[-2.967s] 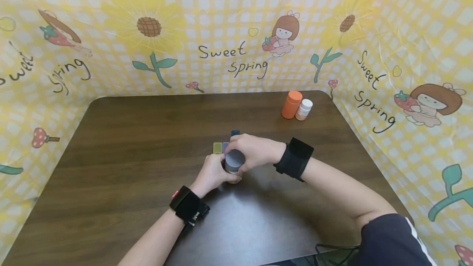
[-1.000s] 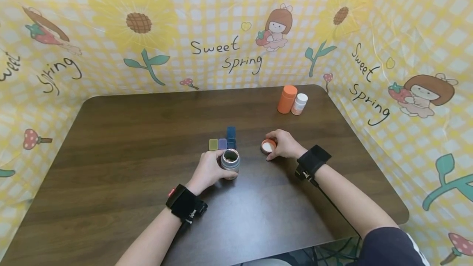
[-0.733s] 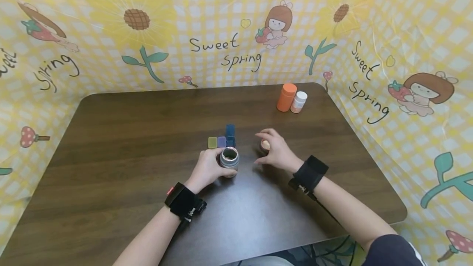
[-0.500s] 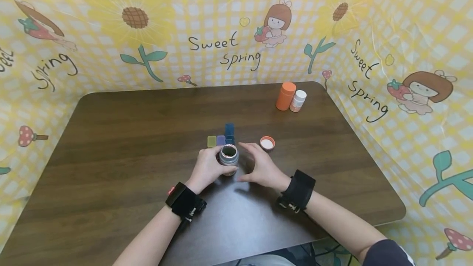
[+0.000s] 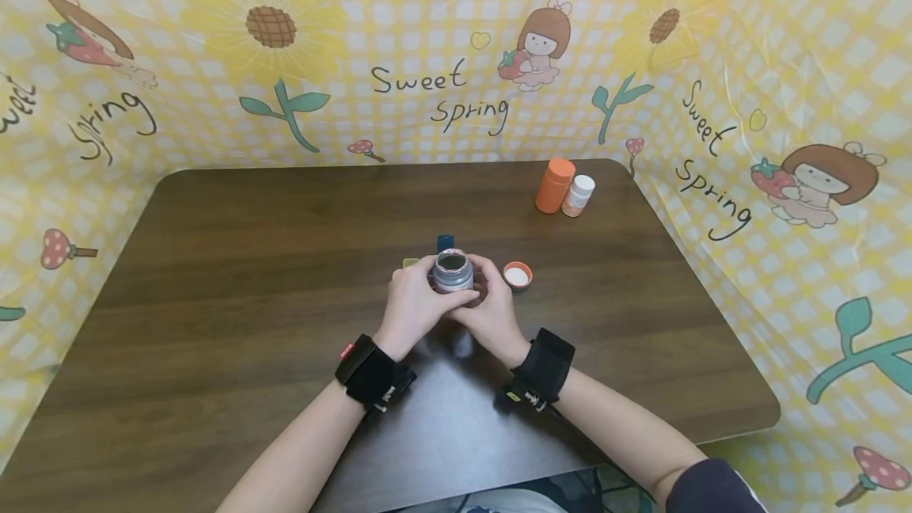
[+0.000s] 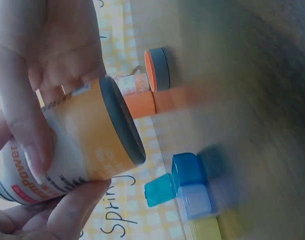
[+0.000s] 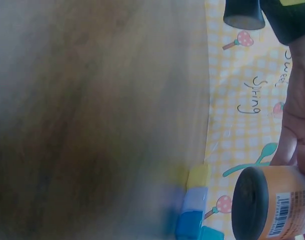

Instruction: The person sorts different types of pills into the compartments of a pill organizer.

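Observation:
My left hand (image 5: 413, 299) and right hand (image 5: 492, 311) both grip an uncapped supplement bottle (image 5: 454, 279), their fingers and thumbs around its sides. Its open mouth faces up toward the head camera, and the contents look dark. In the left wrist view the bottle (image 6: 92, 140) shows an orange-and-white label and a grey base, raised off the tabletop. Beyond it sits a small pill box with blue (image 6: 188, 169), purple (image 6: 196, 200) and yellow (image 6: 206, 227) compartments. The blue compartment's lid (image 6: 160, 190) is flipped open. From the head, hands and bottle hide most of this box.
The bottle's grey cap (image 5: 518, 275) lies inside-up right of my right hand, showing an orange rim and white liner. An orange bottle (image 5: 554, 187) and a small white-capped bottle (image 5: 578, 196) stand at the table's (image 5: 285, 244) back right. Patterned cloth hangs behind.
The right hand took the cap off, laid it down on the right and let go, then came back to grip the bottle too. The bottle has been lifted off the table.

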`<state>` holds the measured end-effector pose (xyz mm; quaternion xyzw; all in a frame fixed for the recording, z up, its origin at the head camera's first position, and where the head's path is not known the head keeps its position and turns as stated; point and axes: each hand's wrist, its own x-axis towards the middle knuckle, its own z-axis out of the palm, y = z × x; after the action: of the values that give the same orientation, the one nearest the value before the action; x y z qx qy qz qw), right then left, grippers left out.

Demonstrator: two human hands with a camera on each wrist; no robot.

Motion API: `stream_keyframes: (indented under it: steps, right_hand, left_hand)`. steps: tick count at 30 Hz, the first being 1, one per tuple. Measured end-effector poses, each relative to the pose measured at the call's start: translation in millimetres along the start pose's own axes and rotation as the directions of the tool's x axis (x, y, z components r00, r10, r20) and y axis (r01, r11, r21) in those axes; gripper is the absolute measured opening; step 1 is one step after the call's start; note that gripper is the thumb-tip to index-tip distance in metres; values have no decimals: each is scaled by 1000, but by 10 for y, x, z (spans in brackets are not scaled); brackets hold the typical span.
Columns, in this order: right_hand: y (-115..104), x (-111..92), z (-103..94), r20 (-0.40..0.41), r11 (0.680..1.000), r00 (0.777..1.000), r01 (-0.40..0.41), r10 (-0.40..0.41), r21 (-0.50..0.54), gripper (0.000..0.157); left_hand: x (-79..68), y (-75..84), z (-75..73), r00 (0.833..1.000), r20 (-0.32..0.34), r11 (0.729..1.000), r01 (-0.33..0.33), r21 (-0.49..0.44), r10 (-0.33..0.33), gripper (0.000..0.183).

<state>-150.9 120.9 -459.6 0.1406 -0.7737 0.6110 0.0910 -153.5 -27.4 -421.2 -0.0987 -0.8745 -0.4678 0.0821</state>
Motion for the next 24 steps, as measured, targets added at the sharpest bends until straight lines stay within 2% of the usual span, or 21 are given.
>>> stream_keyframes:
  steps: [2, 6, 9, 12, 17, 20, 24]
  right_hand:
    - [24, 37, -15, -7, 1000, 1000, 14, -14, 26, 73]
    - [68, 138, -127, 19, 999, 1000, 15, -16, 32, 72]
    - [86, 249, -263, 48, 999, 999, -1, 3, -42, 70]
    - [94, 379, -400, 89, 985, 996, 3, 12, -170, 68]
    - [113, 591, -552, 199, 922, 980, 84, -7, -379, 66]
    - [119, 697, -583, 259, 873, 966, 145, -22, -465, 63]
    - [108, 801, -591, 305, 836, 952, 173, -7, -520, 59]
  left_hand:
    - [22, -5, -8, 1000, 31, 1000, 4, 0, -4, 68]
    - [106, -69, -93, 990, 140, 999, -14, 41, 8, 76]
    - [201, -151, -193, 977, 209, 992, -55, 116, 29, 75]
    - [318, -251, -245, 965, 257, 968, -107, 228, 46, 67]
    - [484, -428, -184, 947, 318, 905, -174, 387, 46, 57]
    - [545, -513, -125, 941, 336, 882, -192, 430, 41, 52]
    - [598, -561, -78, 940, 336, 860, -220, 460, 61, 39]
